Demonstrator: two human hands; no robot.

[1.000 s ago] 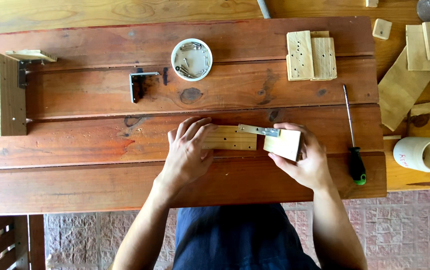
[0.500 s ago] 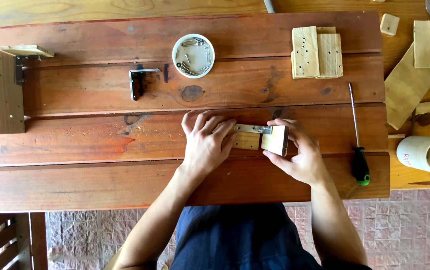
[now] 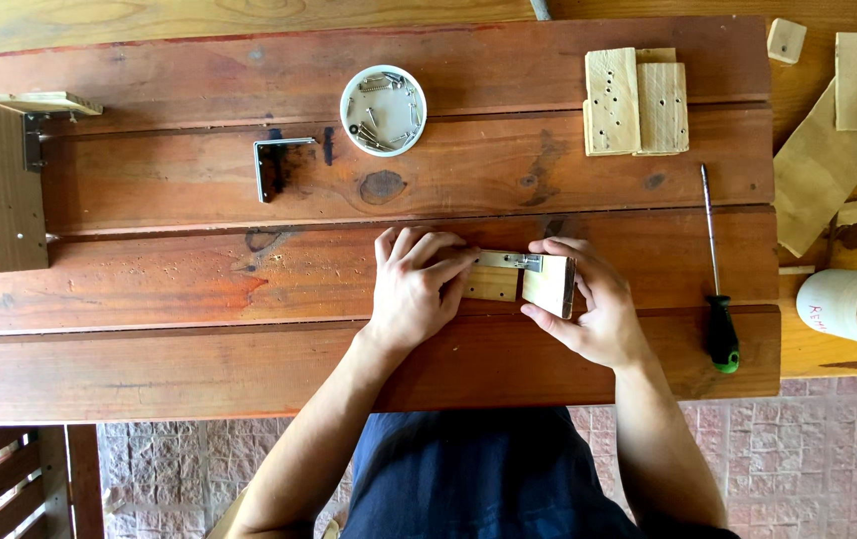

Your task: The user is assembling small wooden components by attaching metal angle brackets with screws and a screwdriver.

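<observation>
The left hand (image 3: 416,286) is laid flat, fingers spread, over a small wooden block (image 3: 491,283) lying on the reddish plank table (image 3: 199,289), pressing it down. The right hand (image 3: 588,304) is closed around a second wooden piece (image 3: 550,285), held upright on its edge just beside the first. A metal bracket (image 3: 510,261) is seen across the top of both pieces. A green-handled screwdriver (image 3: 716,279) is laid to the right, well apart, and a white dish of screws (image 3: 383,110) is set farther up the table
</observation>
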